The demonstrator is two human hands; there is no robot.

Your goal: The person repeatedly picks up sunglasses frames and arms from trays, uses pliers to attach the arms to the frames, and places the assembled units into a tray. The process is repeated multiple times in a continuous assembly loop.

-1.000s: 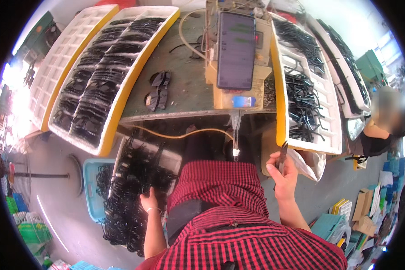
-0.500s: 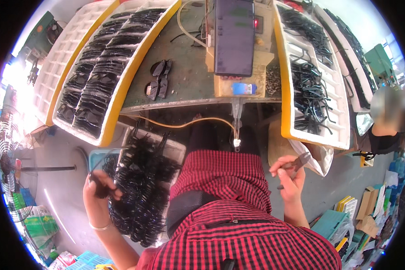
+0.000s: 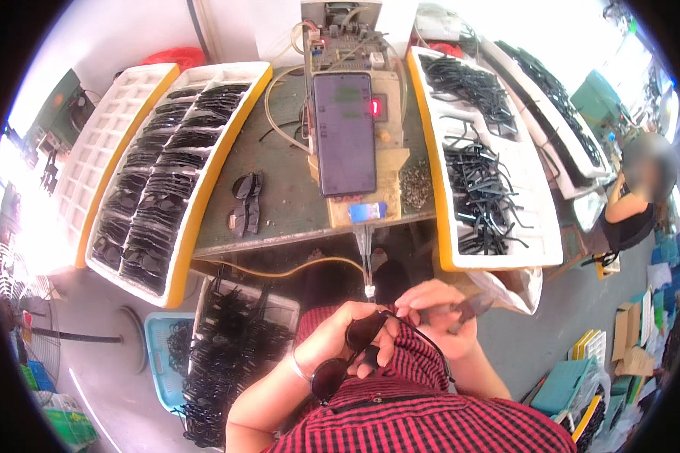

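At six o'clock in view, my left hand (image 3: 329,337) gripped the black sunglasses (image 3: 366,331); I judged them light, stiff and scratch-prone, safest held by the rim. Their front's long axis ran seven to one o'clock, one temple trailing toward four. My right hand (image 3: 456,343) clasped a blurred dark tool (image 3: 473,308).

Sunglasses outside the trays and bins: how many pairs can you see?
2: one pair of sunglasses is in the left hand, and another pair lies on the table. More may be hidden.
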